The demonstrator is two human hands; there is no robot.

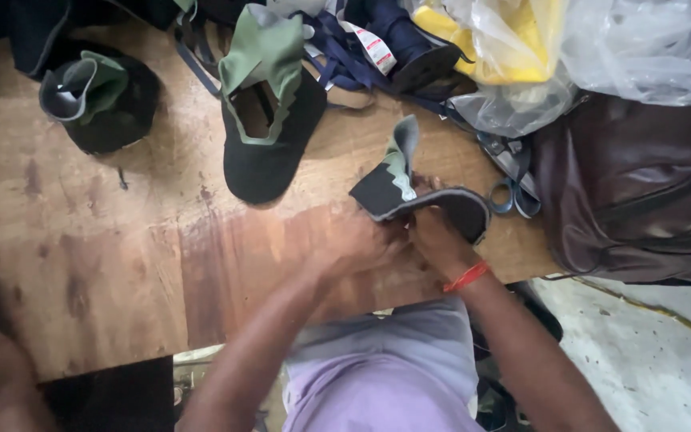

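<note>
Both of my hands grip one black shoe upper (421,196) with a grey-green lining, held just above the wooden table (121,240) near its front edge. My left hand (357,244) holds its left underside. My right hand (433,232), with a red thread on the wrist, holds the rim of its opening from below. The upper's tongue points up and away from me.
Two more black and green shoe uppers lie on the table, one (265,120) in the middle and one (97,96) at far left. Blue straps (353,56), plastic bags (553,56), scissors (509,196) and a brown bag (641,184) crowd the right side.
</note>
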